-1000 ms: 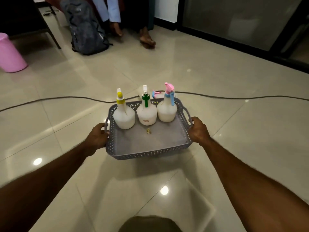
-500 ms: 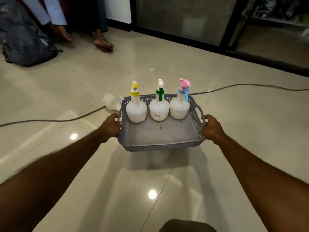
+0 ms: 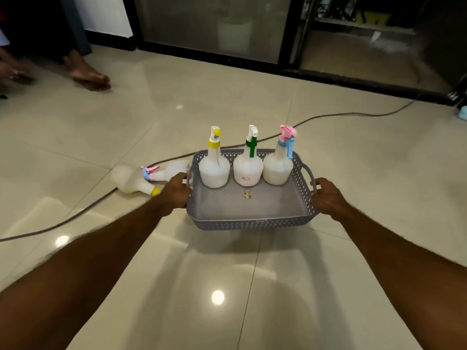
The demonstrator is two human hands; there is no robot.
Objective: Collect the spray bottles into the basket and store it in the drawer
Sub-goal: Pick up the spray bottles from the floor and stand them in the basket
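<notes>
I hold a grey perforated basket (image 3: 249, 223) above the tiled floor. My left hand (image 3: 177, 190) grips its left handle and my right hand (image 3: 328, 198) grips its right handle. Three white spray bottles stand upright along the basket's far side: one with a yellow nozzle (image 3: 214, 165), one with a green trigger (image 3: 248, 168), one with a pink and blue head (image 3: 279, 165). On the floor to the left of the basket lie two more bottles, one with a yellow cap (image 3: 131, 181) and one with a pink and blue head (image 3: 164, 172).
A dark cable (image 3: 328, 116) runs across the floor behind the basket. A person's bare foot (image 3: 88, 74) rests at the far left. Dark-framed glass doors (image 3: 214, 26) line the far wall. A small gold scrap (image 3: 247, 194) lies in the basket.
The view has swung right and the basket has moved with it. The backpack and pink bucket are out of sight, and the two bottles lying on the floor now show fully.
</notes>
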